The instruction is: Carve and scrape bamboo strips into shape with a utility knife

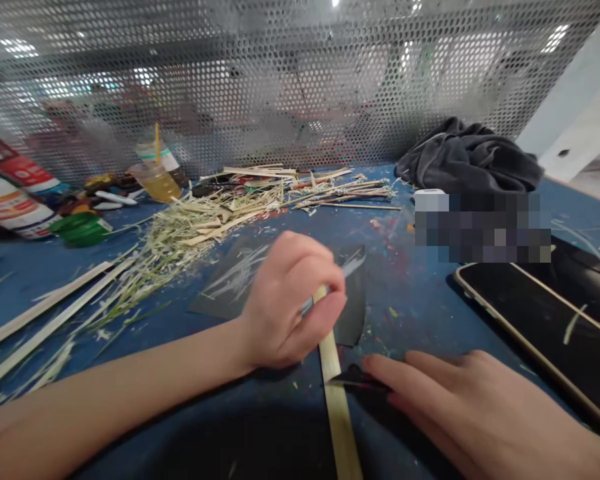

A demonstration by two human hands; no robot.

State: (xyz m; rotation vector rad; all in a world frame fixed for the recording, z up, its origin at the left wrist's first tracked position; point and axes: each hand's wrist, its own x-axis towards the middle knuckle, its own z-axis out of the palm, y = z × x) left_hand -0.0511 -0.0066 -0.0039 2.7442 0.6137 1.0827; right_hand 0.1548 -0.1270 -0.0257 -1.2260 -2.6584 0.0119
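Observation:
My left hand [293, 303] is closed round the upper end of a pale bamboo strip [337, 407] that runs toward me across the blue table [420, 300]. My right hand [460, 400] lies low at the strip's right side, index finger stretched along a small dark blade [353, 378] whose tip touches the strip's edge. A dark sheet [355, 313] lies under the left hand.
A heap of bamboo shavings and splints [200, 223] spreads at the back left, with long strips [50, 313] at the left. Bottles [15, 200], a green lid [80, 229] and a cup [155, 177] stand at the back left. A dark cloth [470, 160] and a phone [535, 327] lie right.

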